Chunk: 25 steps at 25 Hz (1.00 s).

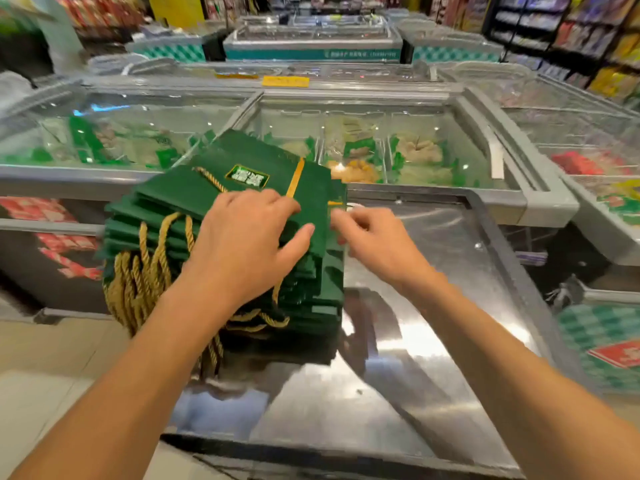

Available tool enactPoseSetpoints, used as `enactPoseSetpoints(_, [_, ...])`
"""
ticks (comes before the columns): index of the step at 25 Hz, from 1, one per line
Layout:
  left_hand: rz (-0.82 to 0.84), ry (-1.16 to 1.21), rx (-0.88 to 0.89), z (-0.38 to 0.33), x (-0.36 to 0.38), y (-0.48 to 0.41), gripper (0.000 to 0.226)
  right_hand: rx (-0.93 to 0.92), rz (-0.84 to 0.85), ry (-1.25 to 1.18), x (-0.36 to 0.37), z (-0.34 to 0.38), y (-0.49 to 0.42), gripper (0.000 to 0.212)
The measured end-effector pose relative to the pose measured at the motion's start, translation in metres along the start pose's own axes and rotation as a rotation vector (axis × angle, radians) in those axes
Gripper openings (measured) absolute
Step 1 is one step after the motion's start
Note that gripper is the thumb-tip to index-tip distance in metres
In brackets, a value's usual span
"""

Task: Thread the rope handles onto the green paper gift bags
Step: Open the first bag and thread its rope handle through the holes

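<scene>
A thick stack of flat green paper gift bags (242,168) lies on the left part of a shiny freezer lid (433,306). The top bag carries a white-and-green label and a gold stripe. Gold twisted rope handles (138,271) hang from the stack's left and near edges. My left hand (249,244) lies flat on the top bag, fingers spread, thumb at its right edge. My right hand (374,237) is at the stack's right edge with fingers curled; it is blurred, and whether it pinches a bag edge is unclear.
Glass-lidded chest freezers (381,140) with packaged food stand behind and to both sides. Shop shelves (571,29) line the far right. The tiled floor (41,375) shows at lower left, beside the freezer.
</scene>
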<state>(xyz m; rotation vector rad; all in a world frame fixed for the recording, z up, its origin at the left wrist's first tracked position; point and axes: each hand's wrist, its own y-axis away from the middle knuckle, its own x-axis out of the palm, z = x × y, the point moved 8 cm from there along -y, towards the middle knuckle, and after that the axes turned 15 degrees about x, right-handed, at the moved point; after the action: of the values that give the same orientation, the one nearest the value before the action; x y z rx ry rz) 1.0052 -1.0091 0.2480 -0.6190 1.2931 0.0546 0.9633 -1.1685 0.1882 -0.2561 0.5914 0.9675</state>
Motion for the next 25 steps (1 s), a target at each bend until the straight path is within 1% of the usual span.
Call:
enactPoseSetpoints(1, [-0.028,-0.018,0.004,-0.004,0.002,0.005,0.051,0.062,0.048,-0.116,0.009,-0.005,0.004,0.054])
enactPoseSetpoints(3, [-0.064,-0.05,0.014,-0.012,0.002,0.009,0.048,0.1,0.066,-0.234,0.018,-0.009,0.01,0.052])
enactPoseSetpoints(5, [-0.123,-0.033,0.033,-0.021,0.003,0.016,0.045,0.129,0.042,-0.377,0.02,-0.015,0.021,0.044])
enactPoseSetpoints(7, [-0.224,0.022,0.022,-0.028,-0.006,0.031,0.046,0.186,0.068,-0.613,0.016,-0.025,0.034,0.038])
enactPoseSetpoints(9, [-0.32,0.036,-0.025,-0.03,-0.017,0.055,0.048,0.225,0.143,-0.896,0.006,-0.035,0.056,0.021])
enactPoseSetpoints(11, [-0.395,0.041,-0.061,-0.034,-0.029,0.077,0.046,0.226,0.152,-1.082,-0.015,-0.051,0.08,0.009])
enactPoseSetpoints(12, [-0.404,0.075,-0.077,-0.036,-0.033,0.085,0.046,0.227,0.135,-1.108,-0.029,-0.061,0.092,0.007])
enactPoseSetpoints(14, [-0.411,0.209,-0.08,-0.046,-0.033,0.096,0.041,0.232,0.081,-1.082,-0.057,-0.084,0.114,0.011])
enactPoseSetpoints(16, [-0.421,0.34,-0.035,-0.068,-0.028,0.102,0.036,0.243,0.03,-1.02,-0.084,-0.111,0.135,0.013])
enactPoseSetpoints(20, [-0.437,0.55,0.023,-0.119,0.0,0.109,0.035,0.261,-0.037,-0.899,-0.128,-0.157,0.169,0.014])
enactPoseSetpoints(22, [-0.404,0.592,0.067,-0.14,0.017,0.109,0.031,0.282,-0.055,-0.824,-0.139,-0.175,0.183,0.015])
enactPoseSetpoints(25, [-0.314,0.581,0.115,-0.16,0.042,0.11,0.028,0.334,-0.077,-0.701,-0.144,-0.197,0.196,0.014])
